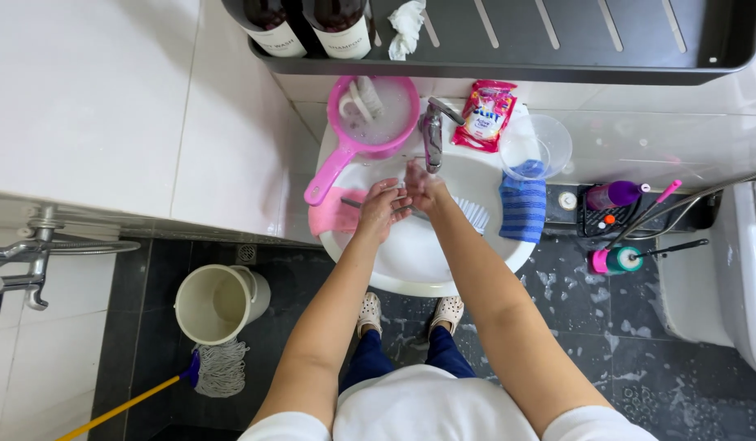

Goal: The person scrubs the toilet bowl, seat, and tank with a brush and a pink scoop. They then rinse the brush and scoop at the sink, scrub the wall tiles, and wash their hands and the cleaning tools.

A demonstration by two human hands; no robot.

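My left hand (pixel 383 206) and my right hand (pixel 423 189) are together over the white sink (pixel 419 269), just below the chrome tap (pixel 432 135). The fingers of both hands touch and overlap each other; neither holds a separate object that I can make out. A brush with white bristles (pixel 476 214) lies in the basin right behind my right wrist. A pink cloth (pixel 333 214) hangs over the sink's left rim beside my left hand.
A pink scoop (pixel 363 131), a red packet (pixel 486 114), a clear plastic tub (pixel 537 145) and a blue striped cloth (pixel 523 208) sit on the sink rim. A cream bucket (pixel 218 302) and a mop (pixel 202 374) stand on the dark wet floor at left. A dark shelf (pixel 557 41) hangs above.
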